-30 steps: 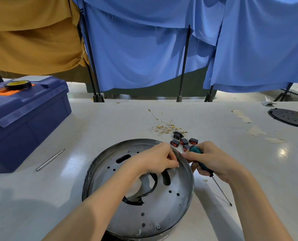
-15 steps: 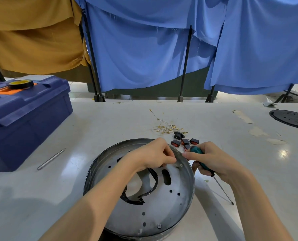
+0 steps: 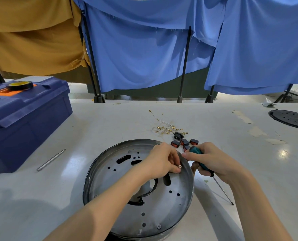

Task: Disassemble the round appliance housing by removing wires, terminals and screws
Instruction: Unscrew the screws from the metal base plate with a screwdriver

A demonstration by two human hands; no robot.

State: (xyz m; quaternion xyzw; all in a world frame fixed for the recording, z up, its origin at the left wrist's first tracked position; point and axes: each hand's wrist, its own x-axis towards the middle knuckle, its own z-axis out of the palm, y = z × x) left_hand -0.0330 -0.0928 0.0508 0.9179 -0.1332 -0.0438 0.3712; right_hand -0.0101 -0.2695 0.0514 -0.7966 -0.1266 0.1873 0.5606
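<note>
At far left a blue plastic toolbox (image 3: 25,117) sat on the glossy white surface (image 3: 110,122), with a slim steel rod (image 3: 51,159) lying loose beside it. We had the round appliance housing (image 3: 110,178) at centre near the front edge: a shallow dull-metal pan with a raised rim, its flat floor pierced by round holes and oblong slots, one screw head (image 3: 159,226) seated near the front. Our left hand (image 3: 162,162) reached over its right rim, fingertips pinching a small pale screw (image 3: 179,166). Just beside it, our right hand (image 3: 212,162) was closed around a teal-handled screwdriver (image 3: 199,160), its thin shaft angling down to the surface. Behind lay red rocker switches (image 3: 175,144) and brass-tipped wires (image 3: 164,128). Far right, a black perforated disc (image 3: 291,118) met the frame edge; bare surface lay between.
</note>
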